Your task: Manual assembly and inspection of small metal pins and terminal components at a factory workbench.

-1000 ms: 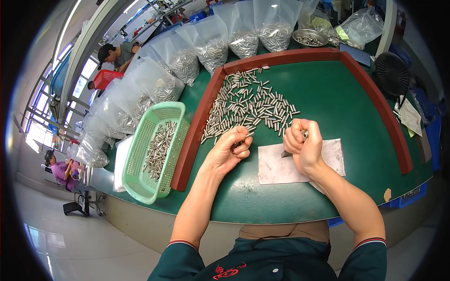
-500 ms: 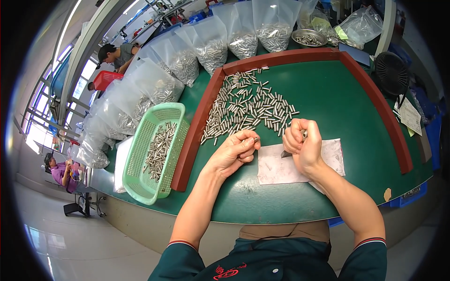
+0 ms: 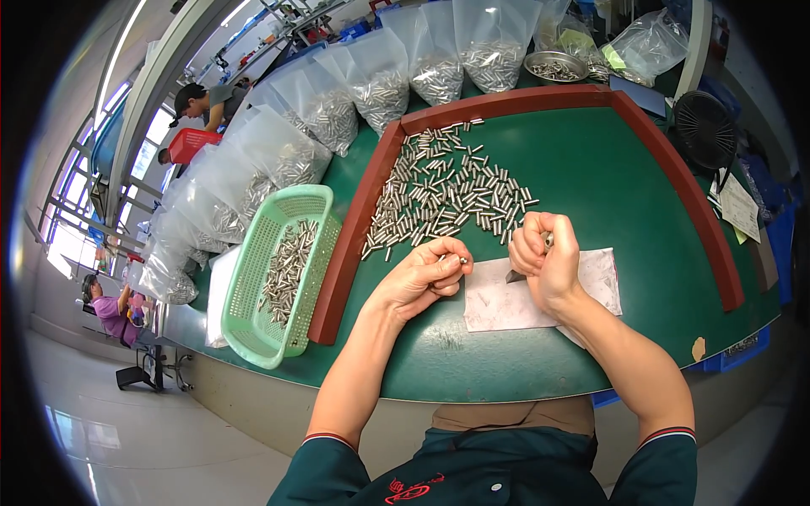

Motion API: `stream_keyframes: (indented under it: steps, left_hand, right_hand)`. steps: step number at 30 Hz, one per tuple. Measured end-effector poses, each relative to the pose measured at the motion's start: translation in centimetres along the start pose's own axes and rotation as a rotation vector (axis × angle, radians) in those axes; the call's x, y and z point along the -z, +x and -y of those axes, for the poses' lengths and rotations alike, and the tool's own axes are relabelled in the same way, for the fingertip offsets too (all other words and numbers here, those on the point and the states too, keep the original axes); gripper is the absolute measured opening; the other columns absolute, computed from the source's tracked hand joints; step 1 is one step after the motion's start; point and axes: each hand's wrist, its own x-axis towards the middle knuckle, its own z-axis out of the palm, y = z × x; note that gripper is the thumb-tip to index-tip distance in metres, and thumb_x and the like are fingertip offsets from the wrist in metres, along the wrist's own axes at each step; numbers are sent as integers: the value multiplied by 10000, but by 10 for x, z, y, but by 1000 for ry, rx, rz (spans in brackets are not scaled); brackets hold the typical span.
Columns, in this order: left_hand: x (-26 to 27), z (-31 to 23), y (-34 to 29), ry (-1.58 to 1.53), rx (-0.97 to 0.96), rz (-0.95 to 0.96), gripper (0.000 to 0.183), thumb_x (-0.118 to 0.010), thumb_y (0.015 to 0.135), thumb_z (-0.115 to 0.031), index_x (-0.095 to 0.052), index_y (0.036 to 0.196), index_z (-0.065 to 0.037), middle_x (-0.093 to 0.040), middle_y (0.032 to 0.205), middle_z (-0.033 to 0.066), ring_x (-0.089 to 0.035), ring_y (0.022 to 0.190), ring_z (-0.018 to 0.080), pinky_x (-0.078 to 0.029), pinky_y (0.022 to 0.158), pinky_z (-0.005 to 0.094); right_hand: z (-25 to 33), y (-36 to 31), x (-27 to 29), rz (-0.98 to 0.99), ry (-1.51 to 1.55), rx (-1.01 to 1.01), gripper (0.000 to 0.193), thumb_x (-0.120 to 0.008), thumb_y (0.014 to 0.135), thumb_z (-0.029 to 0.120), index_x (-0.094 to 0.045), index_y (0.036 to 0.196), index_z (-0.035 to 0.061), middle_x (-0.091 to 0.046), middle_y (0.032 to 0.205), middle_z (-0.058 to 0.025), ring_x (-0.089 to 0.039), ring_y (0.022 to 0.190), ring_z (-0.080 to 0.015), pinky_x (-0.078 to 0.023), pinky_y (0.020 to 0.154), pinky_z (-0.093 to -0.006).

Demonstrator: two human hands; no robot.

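Leftward of the tool (image 3: pixel 514 277) gripped by the right hand (image 3: pixel 545 255), a metal pin (image 3: pixel 463 261) was pinched in the left hand (image 3: pixel 424 275).

Green table (image 3: pixel 582 177) | metal pins (image 3: pixel 415 198) | pale cloth (image 3: pixel 489 305) | mint basket (image 3: pixel 245 291) | red-brown rails (image 3: pixel 510 104) | filled bags (image 3: pixel 380 91)

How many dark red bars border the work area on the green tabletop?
3: the left bar, between the green basket and the loose metal pins; the back bar; the right bar, near the black fan. None appears hidden.
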Motion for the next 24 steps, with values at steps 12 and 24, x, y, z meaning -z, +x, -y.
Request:
stream_keyframes:
  steps: [12, 24]
  left_hand:
    - [-34, 12, 0, 698, -44, -201, 126, -501, 871, -129, -539, 843, -12, -528, 659, 13, -377, 524, 51, -303, 468, 195]
    - [-54, 10, -7, 1394, -133, -199, 135, -576, 776, -103, -516, 851, -8, -562, 616, 156, -564, 572, 298, -407, 525, 360]
  right_hand:
    - [-3, -1, 2, 8, 13, 12, 299, -299, 796, 198, -270, 513, 107, -249, 411, 24, -164, 365, -54, -128, 355, -228]
    - [-6, -7, 0, 44, -44, 78, 329, -300, 818, 225, -276, 513, 103, -244, 409, 24, -162, 380, -65, -152, 377, -234]
